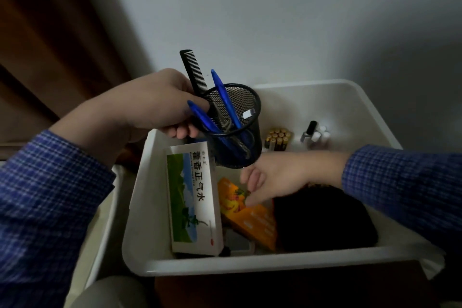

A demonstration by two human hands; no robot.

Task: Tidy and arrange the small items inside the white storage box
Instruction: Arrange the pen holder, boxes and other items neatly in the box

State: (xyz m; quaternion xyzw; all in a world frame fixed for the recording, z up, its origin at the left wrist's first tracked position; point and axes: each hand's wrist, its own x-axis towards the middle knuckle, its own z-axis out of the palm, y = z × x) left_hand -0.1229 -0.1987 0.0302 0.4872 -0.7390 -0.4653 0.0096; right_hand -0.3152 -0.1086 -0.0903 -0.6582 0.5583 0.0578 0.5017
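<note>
While the left hand (160, 105) grips the black mesh pen cup (233, 127) above the white storage box (140, 210), the right hand (272, 177) rests loose-fingered on the orange packet (252, 220).

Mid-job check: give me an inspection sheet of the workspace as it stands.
Surface: white storage box, open top.
Job's things: mesh pen cup lifted over the box, holding black comb and blue pens; medicine carton, orange packet, batteries, small bottles inside.
Clutter: dark object in the box, kind unclear.
Hands: left hand grips the cup; right hand reaches in, fingers on the orange packet.
Cables: nothing seen.
Surroundings: pale wall, brown curtain.
</note>
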